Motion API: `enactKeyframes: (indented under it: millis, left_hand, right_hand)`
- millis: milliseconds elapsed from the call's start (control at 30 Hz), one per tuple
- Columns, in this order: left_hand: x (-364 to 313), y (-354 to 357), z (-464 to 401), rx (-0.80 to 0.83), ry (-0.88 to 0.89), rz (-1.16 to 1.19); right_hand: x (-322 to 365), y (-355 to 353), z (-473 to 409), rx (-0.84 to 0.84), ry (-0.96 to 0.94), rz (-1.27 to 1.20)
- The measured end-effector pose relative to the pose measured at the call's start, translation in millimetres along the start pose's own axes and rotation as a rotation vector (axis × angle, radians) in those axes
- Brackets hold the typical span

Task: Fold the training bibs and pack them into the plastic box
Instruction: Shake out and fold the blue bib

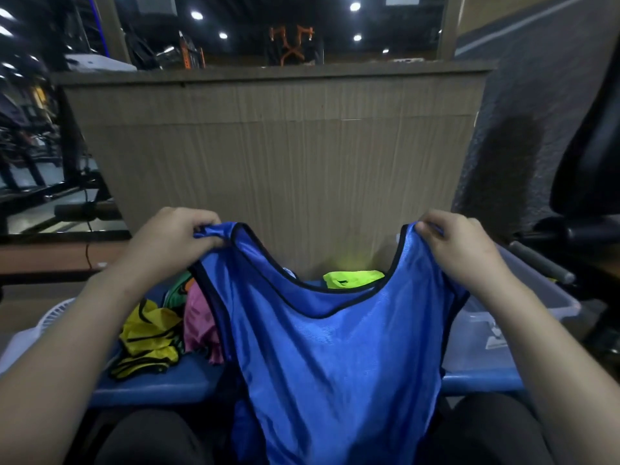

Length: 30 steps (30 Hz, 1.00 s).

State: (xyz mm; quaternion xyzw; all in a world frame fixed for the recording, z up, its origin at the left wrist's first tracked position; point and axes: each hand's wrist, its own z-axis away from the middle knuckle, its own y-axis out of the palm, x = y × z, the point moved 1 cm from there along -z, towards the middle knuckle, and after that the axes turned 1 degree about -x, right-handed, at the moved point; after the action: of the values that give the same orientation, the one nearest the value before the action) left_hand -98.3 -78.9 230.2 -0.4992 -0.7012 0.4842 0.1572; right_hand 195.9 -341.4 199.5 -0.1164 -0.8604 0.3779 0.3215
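A blue mesh bib (335, 357) with black trim hangs spread out in front of me, above my lap. My left hand (167, 243) pinches its left shoulder strap and my right hand (459, 246) pinches the right one. Behind it on the blue bench (157, 384) lies a heap of bibs: yellow (151, 337), pink (198, 320) and a bit of green (179, 286). A neon yellow-green bib (352, 278) lies folded further back. The clear plastic box (533, 297) stands at the right, partly hidden by my right arm.
A tall brown panel (285, 156) rises just behind the bench. A white fan-like object (53, 313) sits at the left. Black gym equipment (587, 162) stands to the right and more machines fill the left background.
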Motion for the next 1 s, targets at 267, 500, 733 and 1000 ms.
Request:
enactKeyframes:
  millis: [267, 500, 733, 1000]
  left_hand:
    - [11.4, 4.3, -5.3, -0.074, -0.153, 0.118]
    - [14.6, 0.4, -10.0, -0.011, -0.161, 0.032]
    - [13.4, 8.6, -12.4, 0.032, -0.2, 0.058]
    - [17.4, 24.3, -11.5, 0.216, -0.141, 0.065]
  right_hand:
    - [-3.8, 8.2, -1.9, -0.095, -0.136, -0.145]
    - [-1.7, 11.8, -4.1, -0.068, -0.048, -0.163]
    - [12.2, 24.2, -4.9, 0.0, -0.063, -0.144]
    - [8.8, 29.5, -1.0, 0.057, -0.165, 0.165]
